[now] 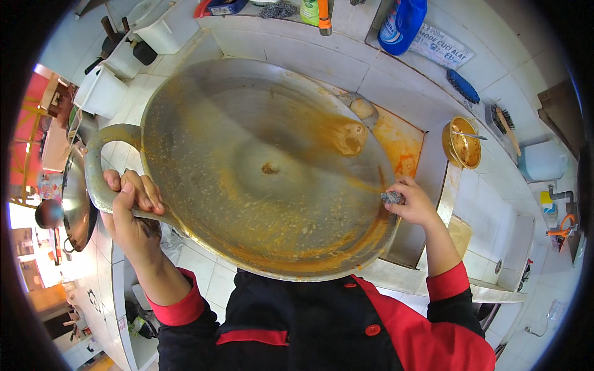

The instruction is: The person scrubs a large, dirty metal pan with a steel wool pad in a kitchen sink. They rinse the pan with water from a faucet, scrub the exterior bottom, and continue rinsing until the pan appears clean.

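"Looking at the middle of the view: by what is the large metal wok being held?"

"By its loop handle at 9 o'clock; the lower bar is being clasped by the left grip, its fingers being curled over it."

"And what is being held by the right grip?"

"A grey scouring pad is being pinched there, thumb and fingers being closed on it, and it is being held at the wok's inner wall, just under the rim, between 3 and 4 o'clock."

"How is the wok's inside being marked?"

"It is being covered by a yellow-brown film, with a foamy brown patch being seen towards 2 o'clock."

"What is being seen around it?"

"At 3 o'clock, a yellowish bowl with a spoon in it is being carried by the white-tiled worktop. A blue brush is being seen at 2, a blue bottle between 1 and 2, and white tubs at 10."
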Action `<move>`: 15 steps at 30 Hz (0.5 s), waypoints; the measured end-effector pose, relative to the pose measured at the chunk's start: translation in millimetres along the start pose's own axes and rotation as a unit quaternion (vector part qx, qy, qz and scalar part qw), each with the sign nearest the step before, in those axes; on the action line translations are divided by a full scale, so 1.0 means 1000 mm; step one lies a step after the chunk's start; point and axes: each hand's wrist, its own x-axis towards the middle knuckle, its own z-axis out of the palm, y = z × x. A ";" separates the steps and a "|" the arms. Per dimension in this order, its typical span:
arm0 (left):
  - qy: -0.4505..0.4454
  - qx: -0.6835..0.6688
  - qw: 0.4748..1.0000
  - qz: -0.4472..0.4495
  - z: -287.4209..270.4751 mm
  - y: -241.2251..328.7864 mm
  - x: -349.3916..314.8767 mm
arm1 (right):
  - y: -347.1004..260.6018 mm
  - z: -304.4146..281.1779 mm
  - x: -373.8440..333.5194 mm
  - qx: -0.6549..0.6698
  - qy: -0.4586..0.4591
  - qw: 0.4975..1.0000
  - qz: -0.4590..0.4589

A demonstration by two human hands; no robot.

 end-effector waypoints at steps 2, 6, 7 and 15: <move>0.011 0.014 1.000 0.005 0.006 0.005 -0.005 | 0.003 0.003 -0.001 0.028 0.006 0.999 0.040; -0.004 0.038 0.999 0.026 0.003 0.018 -0.013 | 0.002 0.011 0.000 0.038 0.095 0.993 0.056; -0.004 0.041 0.999 0.029 0.004 0.020 -0.015 | -0.001 0.009 0.001 0.047 0.086 0.994 0.057; 0.048 0.124 0.990 0.053 0.020 0.031 -0.035 | -0.016 0.002 0.025 -0.020 0.022 0.999 -0.020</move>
